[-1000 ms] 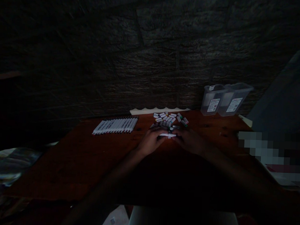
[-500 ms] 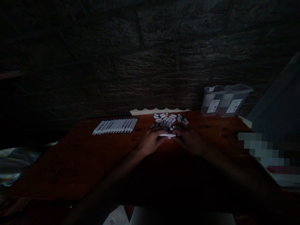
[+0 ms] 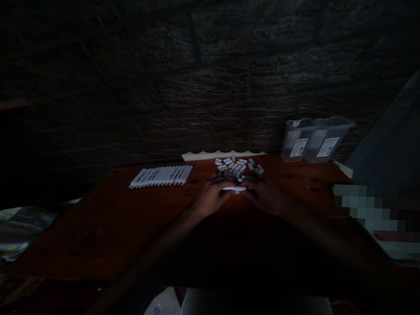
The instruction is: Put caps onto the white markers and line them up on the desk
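My left hand and right hand pinch a white stick at opposite ends, perhaps to steady it, above the bench; short white pieces lie just beyond, seemingly for reach, markers lined up leftward

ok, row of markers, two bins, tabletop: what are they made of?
Row of markers: probably plastic; smooth white, printed barrels.
Two bins: likely clear plastic, smooth; see-through walls.
Tabletop: looks like wood, maybe veneer; reddish-brown with dark knot-like spots. Too dark to judge gloss.
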The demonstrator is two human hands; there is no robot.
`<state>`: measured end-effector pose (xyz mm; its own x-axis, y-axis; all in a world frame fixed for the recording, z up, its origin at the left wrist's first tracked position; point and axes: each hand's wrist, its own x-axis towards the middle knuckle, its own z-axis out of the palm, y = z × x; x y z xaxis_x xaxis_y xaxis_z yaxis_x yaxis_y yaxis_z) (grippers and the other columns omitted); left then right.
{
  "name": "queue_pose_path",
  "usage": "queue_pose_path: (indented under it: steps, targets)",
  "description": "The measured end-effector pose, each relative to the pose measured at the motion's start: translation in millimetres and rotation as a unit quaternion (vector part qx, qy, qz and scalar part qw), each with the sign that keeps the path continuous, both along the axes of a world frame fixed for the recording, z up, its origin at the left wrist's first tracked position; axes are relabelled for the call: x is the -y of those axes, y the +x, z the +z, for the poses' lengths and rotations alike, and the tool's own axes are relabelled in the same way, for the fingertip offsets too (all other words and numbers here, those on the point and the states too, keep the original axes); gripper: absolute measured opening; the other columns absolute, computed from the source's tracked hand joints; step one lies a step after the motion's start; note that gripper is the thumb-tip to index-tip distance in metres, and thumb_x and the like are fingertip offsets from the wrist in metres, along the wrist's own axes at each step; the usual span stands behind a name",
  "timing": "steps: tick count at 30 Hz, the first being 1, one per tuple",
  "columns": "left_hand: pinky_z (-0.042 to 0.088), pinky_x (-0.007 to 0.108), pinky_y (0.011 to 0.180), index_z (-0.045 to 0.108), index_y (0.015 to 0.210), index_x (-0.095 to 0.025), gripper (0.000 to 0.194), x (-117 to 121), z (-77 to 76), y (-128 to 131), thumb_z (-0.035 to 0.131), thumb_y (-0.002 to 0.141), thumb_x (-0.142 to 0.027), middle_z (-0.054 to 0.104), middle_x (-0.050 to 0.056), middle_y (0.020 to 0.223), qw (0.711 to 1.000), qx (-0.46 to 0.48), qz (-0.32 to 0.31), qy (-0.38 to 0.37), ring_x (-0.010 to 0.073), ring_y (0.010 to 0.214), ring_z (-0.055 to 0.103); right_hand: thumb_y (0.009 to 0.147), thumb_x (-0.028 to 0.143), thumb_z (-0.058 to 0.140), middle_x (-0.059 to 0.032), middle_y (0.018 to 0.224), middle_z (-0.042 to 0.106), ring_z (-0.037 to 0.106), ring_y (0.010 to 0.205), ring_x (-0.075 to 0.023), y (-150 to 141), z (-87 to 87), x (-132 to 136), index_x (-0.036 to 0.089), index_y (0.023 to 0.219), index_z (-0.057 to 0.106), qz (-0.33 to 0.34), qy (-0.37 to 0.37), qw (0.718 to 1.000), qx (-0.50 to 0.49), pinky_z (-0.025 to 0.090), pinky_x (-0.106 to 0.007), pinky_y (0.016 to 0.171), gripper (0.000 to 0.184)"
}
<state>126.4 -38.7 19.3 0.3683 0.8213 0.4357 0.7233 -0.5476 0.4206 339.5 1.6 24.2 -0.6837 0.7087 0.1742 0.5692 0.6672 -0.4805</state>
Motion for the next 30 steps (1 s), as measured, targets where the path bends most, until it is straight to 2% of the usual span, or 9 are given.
queue_pose_path:
  steps: [16,24,30]
  targets:
    - [0.052,0.036,0.090,0.070,0.102,-0.020,0.017,2.4,1.9,2.0,0.061,0.088,-0.021,0.072,0.006,0.109,1.000,0.003,0.009,-0.012,0.0208,0.103,0.066,0.093,0.021,0.050,-0.0060,0.103,0.071,0.066,0.091,-0.0184,0.2,5.6,3.0,0.020,0.105,0.065,-0.003,0.001,1.000,0.011,0.046,-0.029,0.080,0.018]
    - [0.053,0.034,0.087,0.070,0.101,-0.021,0.016,1.9,2.1,2.3,0.061,0.088,-0.023,0.073,0.005,0.106,1.000,0.007,0.006,-0.018,0.0199,0.099,0.067,0.094,0.023,0.051,-0.0059,0.103,0.071,0.066,0.092,-0.0181,0.1,0.1,-0.2,0.021,0.107,0.064,0.005,0.001,1.000,-0.001,0.047,-0.029,0.081,0.019]
    - [0.053,0.034,0.088,0.070,0.101,-0.021,0.015,2.2,2.7,2.5,0.061,0.088,-0.024,0.073,0.005,0.105,1.000,0.007,0.008,-0.012,0.0196,0.099,0.067,0.094,0.024,0.050,-0.0058,0.103,0.071,0.066,0.090,-0.0177,0.1,2.9,1.4,0.020,0.107,0.065,0.005,0.001,1.000,0.006,0.046,-0.029,0.080,0.020]
